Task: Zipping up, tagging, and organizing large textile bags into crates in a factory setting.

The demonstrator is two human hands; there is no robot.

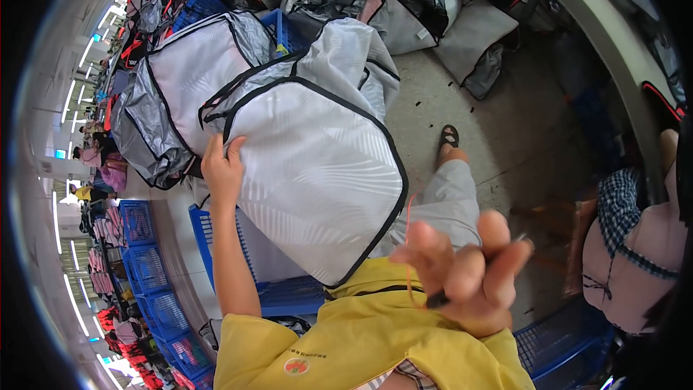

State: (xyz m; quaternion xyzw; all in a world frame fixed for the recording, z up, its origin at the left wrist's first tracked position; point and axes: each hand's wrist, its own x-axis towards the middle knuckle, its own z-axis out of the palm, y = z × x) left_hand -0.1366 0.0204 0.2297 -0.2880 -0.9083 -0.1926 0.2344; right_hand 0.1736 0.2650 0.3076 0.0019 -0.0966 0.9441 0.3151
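My left hand pinches the black-bound left edge of a white bag with a faint striped pattern. The bag lies slanted across my lap, its black piping running around the large flat panel. Close to the camera is my right hand, raised with its fingers curled. A small dark object shows among those fingers, and a thin orange-red cord hangs beside them. A thin metallic tip shows by the fingertips, too blurred to name. The right hand is apart from the bag.
Another white and silver bag lies beyond on the left. A blue basket stands under the bag. More grey bags are heaped at the back. Stacked blue crates line the left. A person sits at the right.
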